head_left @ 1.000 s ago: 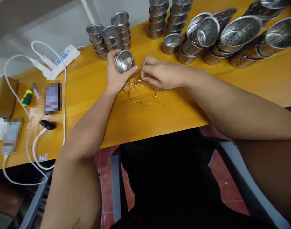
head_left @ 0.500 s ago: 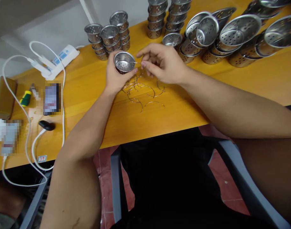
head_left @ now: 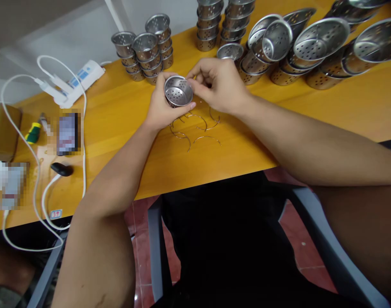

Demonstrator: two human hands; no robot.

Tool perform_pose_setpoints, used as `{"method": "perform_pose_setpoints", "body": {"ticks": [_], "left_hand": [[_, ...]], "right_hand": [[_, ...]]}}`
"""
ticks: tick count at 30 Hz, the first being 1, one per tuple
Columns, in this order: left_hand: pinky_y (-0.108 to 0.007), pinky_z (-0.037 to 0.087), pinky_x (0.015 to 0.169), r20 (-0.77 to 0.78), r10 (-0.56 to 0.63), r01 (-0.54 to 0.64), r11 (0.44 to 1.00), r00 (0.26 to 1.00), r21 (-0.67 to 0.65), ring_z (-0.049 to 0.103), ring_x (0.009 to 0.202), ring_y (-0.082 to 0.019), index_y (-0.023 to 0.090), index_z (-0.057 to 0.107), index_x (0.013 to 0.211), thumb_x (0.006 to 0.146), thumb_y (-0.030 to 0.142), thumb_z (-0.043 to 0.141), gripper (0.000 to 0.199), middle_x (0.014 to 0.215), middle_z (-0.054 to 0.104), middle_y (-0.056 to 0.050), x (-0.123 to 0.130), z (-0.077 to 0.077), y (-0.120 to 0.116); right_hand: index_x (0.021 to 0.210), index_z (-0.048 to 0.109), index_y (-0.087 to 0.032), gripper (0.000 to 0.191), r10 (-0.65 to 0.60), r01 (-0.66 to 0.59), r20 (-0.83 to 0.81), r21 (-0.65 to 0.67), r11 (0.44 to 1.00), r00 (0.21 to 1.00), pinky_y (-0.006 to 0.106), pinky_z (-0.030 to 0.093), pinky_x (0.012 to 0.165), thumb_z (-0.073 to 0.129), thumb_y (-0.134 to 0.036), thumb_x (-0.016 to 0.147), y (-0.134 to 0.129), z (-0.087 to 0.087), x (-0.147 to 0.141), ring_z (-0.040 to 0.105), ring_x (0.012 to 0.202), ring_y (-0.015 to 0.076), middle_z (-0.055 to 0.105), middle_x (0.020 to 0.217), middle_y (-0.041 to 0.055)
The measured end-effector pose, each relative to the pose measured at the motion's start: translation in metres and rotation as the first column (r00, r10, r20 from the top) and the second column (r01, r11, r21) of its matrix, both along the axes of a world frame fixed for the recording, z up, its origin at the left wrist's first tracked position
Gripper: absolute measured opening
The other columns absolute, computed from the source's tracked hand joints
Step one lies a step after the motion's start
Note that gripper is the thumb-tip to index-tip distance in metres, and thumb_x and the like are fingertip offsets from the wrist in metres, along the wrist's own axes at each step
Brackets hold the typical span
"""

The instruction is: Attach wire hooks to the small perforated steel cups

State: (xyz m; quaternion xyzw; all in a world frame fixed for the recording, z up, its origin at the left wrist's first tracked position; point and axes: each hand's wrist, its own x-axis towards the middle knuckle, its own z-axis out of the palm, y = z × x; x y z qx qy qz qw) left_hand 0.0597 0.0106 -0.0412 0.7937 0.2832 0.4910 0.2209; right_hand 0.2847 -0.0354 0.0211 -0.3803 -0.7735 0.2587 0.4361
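Note:
A small perforated metal cup [head_left: 177, 92] is tilted with its mouth toward me, and my left hand [head_left: 163, 105] is wrapped round it. At the cup's right rim, my right hand [head_left: 219, 85] pinches a thin wire [head_left: 184, 81], whose end reaches over the cup's mouth. Several curved wire pieces [head_left: 198, 137] lie loose on the yellow table [head_left: 169, 171] below the hands; some are hidden behind my left hand and the cup.
Stacks of perforated cups [head_left: 145, 47] stand behind my left hand, with more stacks [head_left: 208, 25] and larger tilted cups [head_left: 321, 40] at the back right. On the left are a power strip [head_left: 83, 79], cables, a phone [head_left: 67, 133], a screwdriver [head_left: 33, 133] and a box [head_left: 4, 132].
My left hand has moved right and slightly down with the cup, closer to my right hand. The wire now overlaps the cup's mouth more, and the cup hides more loose wires.

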Motion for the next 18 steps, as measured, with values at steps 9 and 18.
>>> {"method": "perform_pose_setpoints", "body": {"ticks": [9,18], "left_hand": [[-0.042,0.059,0.093,-0.008,-0.029,0.029,0.999,1.0,-0.016,0.071,0.108,-0.027,0.033,0.048,0.125,0.065,0.076,0.099,0.09,0.118,0.064,-0.003,-0.0001,-0.0027,0.0007],[-0.045,0.061,0.098,-0.028,-0.053,0.052,0.998,0.998,-0.044,0.074,0.112,-0.03,0.033,0.052,0.124,0.062,0.078,0.099,0.089,0.121,0.067,-0.004,0.0011,0.0028,-0.0039]], "right_hand": [[0.091,0.07,-0.035,0.022,-0.114,0.116,0.032,-0.057,0.992,0.993,0.039,0.041,0.061,0.074,-0.057,0.092,-0.0084,0.0066,-0.0071,0.06,0.082,0.0299,0.068,0.085,0.003],[0.095,0.073,-0.037,0.025,-0.149,0.151,0.091,-0.014,0.988,0.985,0.044,0.047,0.066,0.068,-0.062,0.093,-0.0047,0.0043,-0.0053,0.063,0.083,0.0313,0.07,0.085,0.0021]]}}
